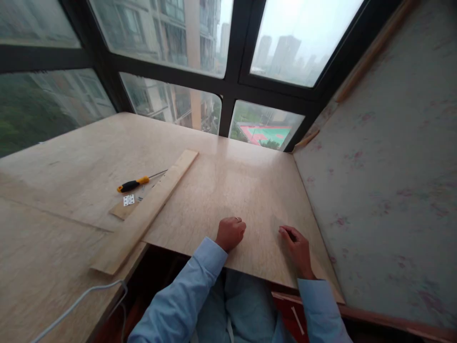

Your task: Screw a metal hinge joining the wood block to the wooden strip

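Note:
My left hand (230, 233) rests on a large plywood panel (228, 190), fingers curled into a loose fist, a ring on one finger. My right hand (295, 248) lies on the same panel a little to the right, fingers curled and pressed together around something small and dark that I cannot make out. Both sleeves are light blue. A long wooden slat (146, 209) lies diagonally to the left of the panel.
A yellow-and-black screwdriver (137, 182), a small metal hinge (129, 200) and a small wood offcut (123, 209) lie left of the slat. A white cable (71, 305) trails at bottom left. Windows stand behind, a papered wall (385, 190) to the right.

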A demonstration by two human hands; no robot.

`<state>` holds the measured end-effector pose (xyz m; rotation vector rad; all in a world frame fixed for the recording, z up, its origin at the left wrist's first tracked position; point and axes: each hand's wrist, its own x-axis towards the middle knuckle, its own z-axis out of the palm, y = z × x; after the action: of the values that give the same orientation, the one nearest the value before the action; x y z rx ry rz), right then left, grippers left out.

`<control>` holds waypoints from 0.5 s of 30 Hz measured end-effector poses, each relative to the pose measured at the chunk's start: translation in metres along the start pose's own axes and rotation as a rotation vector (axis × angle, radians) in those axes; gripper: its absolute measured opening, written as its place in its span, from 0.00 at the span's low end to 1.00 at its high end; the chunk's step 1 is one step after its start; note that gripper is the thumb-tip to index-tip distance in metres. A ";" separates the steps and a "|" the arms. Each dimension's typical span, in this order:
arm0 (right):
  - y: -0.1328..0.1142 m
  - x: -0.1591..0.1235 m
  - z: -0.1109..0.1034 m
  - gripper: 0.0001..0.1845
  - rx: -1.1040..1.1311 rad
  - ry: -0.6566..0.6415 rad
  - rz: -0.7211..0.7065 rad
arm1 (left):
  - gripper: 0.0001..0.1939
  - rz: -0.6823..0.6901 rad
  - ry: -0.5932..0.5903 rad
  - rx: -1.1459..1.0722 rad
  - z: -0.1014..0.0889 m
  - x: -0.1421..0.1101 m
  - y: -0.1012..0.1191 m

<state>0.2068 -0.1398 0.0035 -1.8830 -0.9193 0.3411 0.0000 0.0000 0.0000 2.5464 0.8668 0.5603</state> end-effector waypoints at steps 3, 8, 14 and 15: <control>-0.007 -0.009 0.010 0.17 0.054 -0.031 0.003 | 0.12 -0.011 -0.091 0.034 0.002 -0.001 0.007; -0.032 -0.029 0.036 0.12 0.112 -0.142 -0.167 | 0.14 -0.060 -0.224 0.154 0.001 0.001 0.015; -0.063 -0.035 0.066 0.14 -0.012 -0.305 -0.693 | 0.14 -0.094 -0.283 0.083 0.005 0.000 0.012; -0.066 -0.033 0.070 0.15 -0.052 -0.332 -0.763 | 0.14 -0.099 -0.281 0.059 0.007 0.000 0.011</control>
<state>0.1139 -0.1022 0.0209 -1.3997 -1.7932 0.1577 0.0088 -0.0095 -0.0004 2.5357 0.9101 0.1434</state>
